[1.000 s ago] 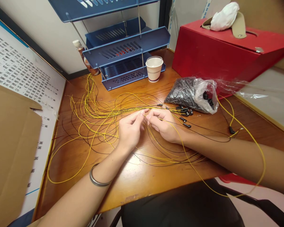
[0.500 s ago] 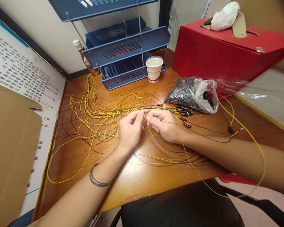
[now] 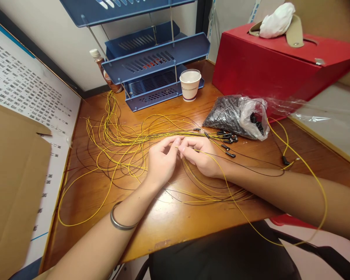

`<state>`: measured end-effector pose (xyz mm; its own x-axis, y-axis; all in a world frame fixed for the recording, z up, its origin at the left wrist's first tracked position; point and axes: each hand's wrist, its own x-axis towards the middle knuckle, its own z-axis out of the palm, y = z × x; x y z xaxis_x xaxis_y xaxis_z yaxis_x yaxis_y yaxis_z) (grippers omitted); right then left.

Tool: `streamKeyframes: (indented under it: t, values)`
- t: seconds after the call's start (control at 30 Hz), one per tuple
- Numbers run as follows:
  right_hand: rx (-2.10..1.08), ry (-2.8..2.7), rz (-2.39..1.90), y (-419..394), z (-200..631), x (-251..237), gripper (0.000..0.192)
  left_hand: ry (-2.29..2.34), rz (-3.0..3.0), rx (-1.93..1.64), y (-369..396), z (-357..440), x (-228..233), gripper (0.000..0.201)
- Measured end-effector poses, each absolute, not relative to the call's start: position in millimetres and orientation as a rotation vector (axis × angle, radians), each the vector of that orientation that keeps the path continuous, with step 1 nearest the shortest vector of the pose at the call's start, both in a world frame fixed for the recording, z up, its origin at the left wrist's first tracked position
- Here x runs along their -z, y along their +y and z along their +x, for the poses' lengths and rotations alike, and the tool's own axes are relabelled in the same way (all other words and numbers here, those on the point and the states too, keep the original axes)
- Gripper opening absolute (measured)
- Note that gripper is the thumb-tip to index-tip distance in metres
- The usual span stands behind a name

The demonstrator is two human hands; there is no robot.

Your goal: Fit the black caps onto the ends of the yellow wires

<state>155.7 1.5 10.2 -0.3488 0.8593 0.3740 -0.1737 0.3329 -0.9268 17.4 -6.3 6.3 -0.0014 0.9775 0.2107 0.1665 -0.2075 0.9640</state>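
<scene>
Fingertips of the left hand (image 3: 163, 159) and right hand (image 3: 201, 159) pinch one yellow wire (image 3: 326, 202) between them, over the glossy wood desk (image 3: 163, 225). Wire's thin, smooth, bowed in a wide loop across the right forearm (image 3: 274, 188). Behind: tangled yellow-and-black bundle (image 3: 151, 135), small black plugs (image 3: 229, 138), crinkly clear plastic bag (image 3: 245, 123) of black parts.

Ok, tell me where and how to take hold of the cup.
Probably best around the cup's wall, just below the rim, coming from the near side: it stands upright and widens upward, so it should resist slipping, and the rack is close behind.
</scene>
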Motion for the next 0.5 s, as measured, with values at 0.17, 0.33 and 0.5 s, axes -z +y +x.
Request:
streamKeyframes:
  t: [0.17,0.33,0.5]
  values:
    - [-1.244,-1.561,-0.669,1.1,156.3,-9.7,0.027,1.227,1.447,-1.286,-5.7,16.3,-4.8,0.024]
    - [-1.231,-1.58,-0.674,1.3,156.9,-9.0,0.026,1.24,1.45,-1.296,-5.4,15.9,-5.0,0.025]
    - [-1.23,-1.59,-0.681,1.4,157.0,-8.4,0.025,1.228,1.439,-1.297,-5.2,15.8,-6.2,0.026]
